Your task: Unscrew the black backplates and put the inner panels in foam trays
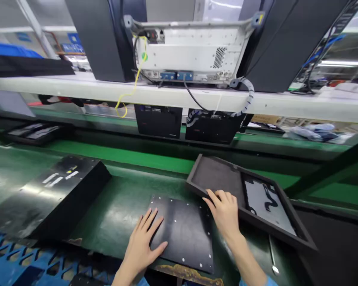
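Observation:
My left hand (143, 240) has its fingers spread over the left edge of a flat black panel (183, 234) with small light dots along its border. The panel lies on the green work surface (116, 202). To the right, my right hand (225, 212) grips the near rim of a dark foam-like tray (216, 174), thumb and fingers pressed at its edge. The tray sits tilted, and a grey plate with a black strip (265, 202) rests in its right compartment.
A large black box-shaped unit (47, 194) stands at the left. A metal tool (273, 256) lies at the right, near a dark tray (334, 246). Above runs a white shelf (92, 89) with equipment (193, 55) and hanging cables. Blue lattice (20, 258) is at lower left.

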`<action>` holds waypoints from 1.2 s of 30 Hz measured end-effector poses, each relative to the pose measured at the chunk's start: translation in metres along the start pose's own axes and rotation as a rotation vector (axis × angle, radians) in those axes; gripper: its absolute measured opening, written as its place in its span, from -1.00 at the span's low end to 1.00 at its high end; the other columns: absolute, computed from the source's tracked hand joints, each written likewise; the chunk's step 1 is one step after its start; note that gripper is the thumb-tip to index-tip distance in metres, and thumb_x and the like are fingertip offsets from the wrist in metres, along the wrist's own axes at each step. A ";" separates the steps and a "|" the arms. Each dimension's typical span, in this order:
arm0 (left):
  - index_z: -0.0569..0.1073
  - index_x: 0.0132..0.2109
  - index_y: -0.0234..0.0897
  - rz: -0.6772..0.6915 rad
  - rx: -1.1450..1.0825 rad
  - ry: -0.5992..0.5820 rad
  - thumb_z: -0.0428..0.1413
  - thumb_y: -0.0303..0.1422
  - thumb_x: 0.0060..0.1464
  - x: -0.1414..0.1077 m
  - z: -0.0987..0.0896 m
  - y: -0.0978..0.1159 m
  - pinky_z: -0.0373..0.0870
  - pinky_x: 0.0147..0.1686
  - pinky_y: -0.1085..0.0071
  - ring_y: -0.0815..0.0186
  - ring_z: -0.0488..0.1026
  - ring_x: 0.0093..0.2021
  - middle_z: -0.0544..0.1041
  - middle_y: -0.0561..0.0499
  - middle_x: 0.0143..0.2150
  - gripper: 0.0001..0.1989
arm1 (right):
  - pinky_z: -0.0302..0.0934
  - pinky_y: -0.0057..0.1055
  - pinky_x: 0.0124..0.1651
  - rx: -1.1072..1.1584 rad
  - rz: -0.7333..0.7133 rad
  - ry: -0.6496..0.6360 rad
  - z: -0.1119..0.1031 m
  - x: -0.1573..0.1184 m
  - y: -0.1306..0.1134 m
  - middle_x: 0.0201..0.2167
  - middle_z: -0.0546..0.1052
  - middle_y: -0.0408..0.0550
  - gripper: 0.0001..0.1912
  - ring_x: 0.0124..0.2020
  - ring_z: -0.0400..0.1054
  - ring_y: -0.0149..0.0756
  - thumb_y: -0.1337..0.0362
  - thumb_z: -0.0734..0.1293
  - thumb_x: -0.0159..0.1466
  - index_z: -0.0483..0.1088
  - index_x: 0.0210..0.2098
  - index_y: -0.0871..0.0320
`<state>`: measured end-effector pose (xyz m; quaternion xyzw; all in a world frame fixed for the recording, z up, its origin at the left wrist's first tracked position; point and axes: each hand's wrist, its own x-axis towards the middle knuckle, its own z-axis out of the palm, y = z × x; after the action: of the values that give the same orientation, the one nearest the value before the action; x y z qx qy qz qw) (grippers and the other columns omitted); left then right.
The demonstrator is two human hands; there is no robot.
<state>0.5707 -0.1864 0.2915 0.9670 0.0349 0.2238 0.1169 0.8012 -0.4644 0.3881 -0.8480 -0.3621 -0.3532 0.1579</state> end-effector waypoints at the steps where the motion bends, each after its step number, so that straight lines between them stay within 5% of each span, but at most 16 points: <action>1: 0.34 0.55 0.10 0.002 0.005 0.010 0.27 -0.05 0.29 0.000 0.000 0.001 0.32 0.50 -0.16 -0.12 0.21 0.59 0.20 -0.02 0.63 -0.26 | 0.15 -0.12 -0.03 0.017 0.006 -0.054 0.017 0.012 -0.011 -0.16 0.55 0.06 -0.73 -0.12 0.35 -0.02 0.15 0.33 0.58 0.60 0.16 0.02; 5: 0.37 0.53 0.06 0.014 0.024 0.044 0.27 -0.11 0.29 0.002 0.001 0.003 0.41 0.44 -0.17 -0.13 0.23 0.58 0.23 -0.04 0.62 -0.28 | 0.19 -0.08 0.03 0.179 -0.066 -0.349 0.074 0.044 -0.059 -0.08 0.54 0.15 -0.75 -0.03 0.33 0.07 0.25 0.29 0.58 0.63 0.08 0.06; 8: 0.35 0.54 0.04 0.018 0.016 0.049 0.23 -0.14 0.33 0.001 0.001 0.002 0.43 0.42 -0.17 -0.13 0.22 0.59 0.25 -0.06 0.61 -0.31 | 0.23 -0.12 0.09 0.305 -0.172 -0.463 0.098 0.057 -0.082 -0.06 0.55 0.09 -0.79 -0.01 0.35 -0.01 0.29 0.33 0.57 0.64 0.00 0.08; 12: 0.36 0.53 0.00 0.029 -0.017 0.044 0.19 -0.13 0.37 -0.001 0.000 0.001 0.42 0.44 -0.13 -0.10 0.21 0.60 0.27 -0.07 0.61 -0.35 | 0.25 -0.22 0.18 0.400 -0.223 -0.515 0.099 0.065 -0.093 -0.02 0.58 0.01 -0.77 0.04 0.40 -0.13 0.25 0.35 0.58 0.62 0.12 0.05; 15: 0.36 0.53 0.02 0.025 -0.027 0.046 0.18 -0.12 0.38 -0.002 -0.001 0.001 0.42 0.44 -0.14 -0.10 0.20 0.60 0.28 -0.05 0.61 -0.37 | 0.24 -0.20 0.30 0.520 -0.176 -0.449 0.075 0.060 -0.092 0.08 0.60 0.02 -0.61 0.11 0.42 -0.14 0.14 0.29 0.62 0.49 0.35 0.07; 18: 0.33 0.54 0.00 0.025 -0.033 0.052 0.17 -0.14 0.40 -0.002 -0.003 0.002 0.44 0.43 -0.14 -0.09 0.20 0.60 0.29 -0.07 0.60 -0.36 | 0.21 -0.14 0.36 0.598 -0.070 -0.254 0.034 0.029 -0.068 0.18 0.60 0.05 -0.59 0.20 0.42 -0.10 0.08 0.28 0.61 0.49 0.34 0.04; 22: 0.33 0.53 -0.02 0.021 -0.059 0.041 0.20 -0.16 0.38 0.000 -0.007 0.004 0.43 0.43 -0.14 -0.11 0.21 0.59 0.30 -0.11 0.59 -0.35 | 0.29 -0.07 0.22 0.329 0.253 -0.010 -0.024 -0.060 0.011 0.02 0.64 0.08 -0.67 0.07 0.49 -0.03 0.10 0.30 0.56 0.60 0.16 0.04; 26: 0.34 0.53 -0.06 0.020 -0.092 0.032 0.22 -0.15 0.36 0.002 -0.013 0.005 0.39 0.45 -0.16 -0.13 0.20 0.59 0.31 -0.15 0.58 -0.34 | 0.28 0.06 0.09 -0.095 0.530 -0.024 -0.059 -0.147 0.084 -0.07 0.58 0.29 -0.37 -0.03 0.44 0.19 -0.10 0.27 0.50 0.52 0.27 0.28; 28: 0.35 0.53 -0.06 0.007 -0.096 0.008 0.22 -0.11 0.35 0.002 -0.016 0.003 0.36 0.47 -0.13 -0.11 0.16 0.61 0.27 -0.14 0.60 -0.33 | 0.25 0.08 0.01 -0.241 0.570 -0.109 -0.062 -0.175 0.098 -0.07 0.56 0.41 -0.24 -0.04 0.42 0.29 -0.17 0.22 0.49 0.48 0.28 0.42; 31: 0.34 0.55 -0.10 0.033 -0.062 -0.077 0.27 0.08 0.28 0.002 -0.021 0.001 0.26 0.52 -0.15 -0.16 0.08 0.64 0.18 -0.15 0.64 -0.18 | 0.21 0.04 -0.05 -0.292 0.586 -0.137 -0.051 -0.195 0.100 -0.11 0.56 0.46 -0.30 -0.05 0.40 0.34 -0.15 0.17 0.50 0.55 0.09 0.40; 36: 0.21 0.61 -0.15 0.184 0.091 -0.205 0.31 0.33 0.08 0.002 -0.022 0.001 -0.13 0.60 -0.34 -0.23 0.08 0.63 0.11 -0.21 0.66 0.14 | 0.15 -0.04 -0.20 -0.247 0.607 -0.199 -0.029 -0.182 0.106 -0.36 0.55 0.31 -0.54 -0.29 0.37 0.19 0.04 0.15 0.50 0.53 -0.20 0.23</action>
<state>0.5629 -0.1824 0.3118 0.9882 -0.0557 0.1318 0.0549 0.7754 -0.6441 0.2768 -0.9602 -0.0612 -0.2469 0.1158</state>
